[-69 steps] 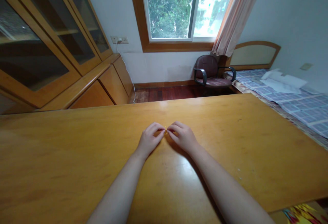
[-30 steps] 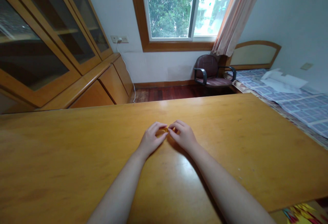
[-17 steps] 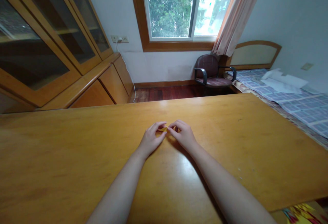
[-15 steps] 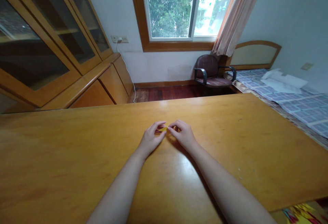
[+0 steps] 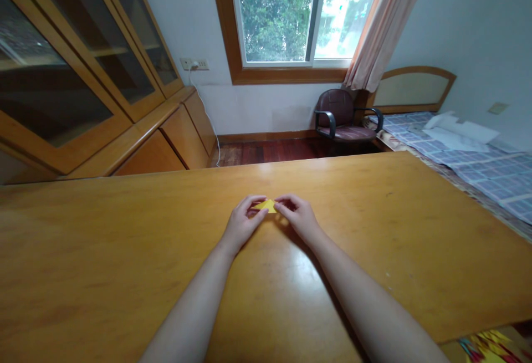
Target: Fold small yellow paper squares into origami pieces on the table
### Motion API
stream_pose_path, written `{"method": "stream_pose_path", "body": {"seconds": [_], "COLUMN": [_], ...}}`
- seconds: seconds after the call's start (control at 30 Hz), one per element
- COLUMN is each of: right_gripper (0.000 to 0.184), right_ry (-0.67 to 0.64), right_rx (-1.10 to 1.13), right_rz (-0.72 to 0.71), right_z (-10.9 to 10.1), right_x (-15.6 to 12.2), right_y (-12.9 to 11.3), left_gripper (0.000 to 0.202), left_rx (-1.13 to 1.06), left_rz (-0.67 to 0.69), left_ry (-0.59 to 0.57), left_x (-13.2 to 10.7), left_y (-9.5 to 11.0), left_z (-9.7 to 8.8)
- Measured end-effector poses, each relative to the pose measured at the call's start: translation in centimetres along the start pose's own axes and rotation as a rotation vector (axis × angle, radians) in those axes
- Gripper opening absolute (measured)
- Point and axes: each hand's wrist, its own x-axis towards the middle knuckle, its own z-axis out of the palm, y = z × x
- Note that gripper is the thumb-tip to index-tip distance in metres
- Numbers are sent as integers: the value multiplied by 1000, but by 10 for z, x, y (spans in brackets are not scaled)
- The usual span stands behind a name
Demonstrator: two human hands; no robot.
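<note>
Between my two hands is a small piece of folded yellow paper (image 5: 268, 206), with a pointed top edge facing away from me. My left hand (image 5: 246, 217) pinches its left side between thumb and fingers. On the right side, my right hand (image 5: 298, 212) grips the paper's edge with the thumb and fingertips. Both hands are held low over the wooden table (image 5: 124, 252), and part of the paper is hidden by the fingers.
A glass-doored cabinet (image 5: 120, 124) stands at the left. Beyond the table are a brown armchair (image 5: 338, 116) and a bed (image 5: 482, 163) with white sheets of material on it. Colourful items (image 5: 490, 346) show below the table's right front edge.
More of the yellow paper now shows as a flat, pointed shape. My hands have drawn slightly apart, and the right hand has shifted a little to the right.
</note>
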Motion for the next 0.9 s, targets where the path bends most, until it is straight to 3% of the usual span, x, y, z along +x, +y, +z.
{"method": "stream_pose_path", "body": {"seconds": [0.17,0.33,0.67,0.9], "right_gripper": [18,18,18,27], "right_ry": [16,-37,-66,-95], "right_rx": [187,247,236,108], "right_rz": [81,134,113,47], "right_z": [-1,-1,-1,2], "right_x": [2,2,1,0], "right_y": [2,-1,-3,-2], "left_gripper": [37,26,15,22], "left_rx": [101,142,210,318], "left_rz": [117,118,141,136], "left_ry": [-56,-43,-15,39], "left_x": [0,2,1,2], "left_y": [8,6,10,10], "left_z": [-2,-2,-5,-3]}}
